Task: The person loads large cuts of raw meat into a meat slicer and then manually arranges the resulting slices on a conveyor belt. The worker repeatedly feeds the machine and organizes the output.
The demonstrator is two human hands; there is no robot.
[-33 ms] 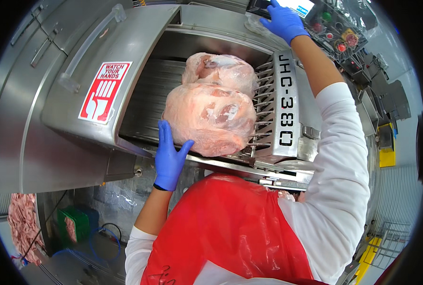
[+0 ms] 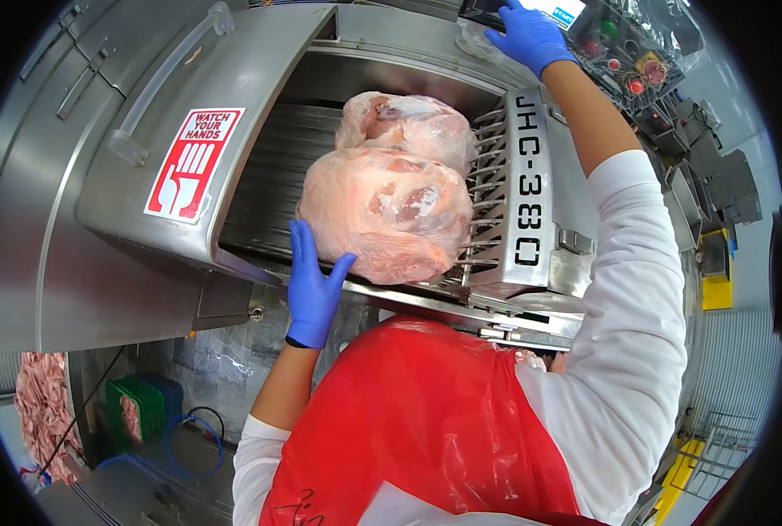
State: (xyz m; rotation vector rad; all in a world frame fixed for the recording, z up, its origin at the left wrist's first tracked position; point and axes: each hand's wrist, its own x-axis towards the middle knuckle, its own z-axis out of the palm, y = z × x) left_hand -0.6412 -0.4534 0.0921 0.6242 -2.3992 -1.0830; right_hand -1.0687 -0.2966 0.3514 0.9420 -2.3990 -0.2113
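Observation:
Two large pale pink cuts of raw meat lie in the steel machine's open chamber (image 2: 268, 188), the nearer cut (image 2: 382, 210) in front of the farther one (image 2: 408, 127). My left hand (image 2: 312, 285), in a blue glove, has its fingers spread flat against the near lower edge of the front cut. My right hand (image 2: 531, 39), also blue-gloved, reaches up to the plastic-covered control panel (image 2: 628, 53) at the top right, fingers resting at its left end. A comb of metal rods (image 2: 487, 202) touches the meat's right side.
The raised steel lid (image 2: 180, 114) with a handle and a red-and-white warning sticker stands at the left. Below it, a green crate (image 2: 136, 408), a blue hose and a heap of pink meat (image 2: 40, 403) sit on the floor. My red apron (image 2: 426, 421) fills the lower middle.

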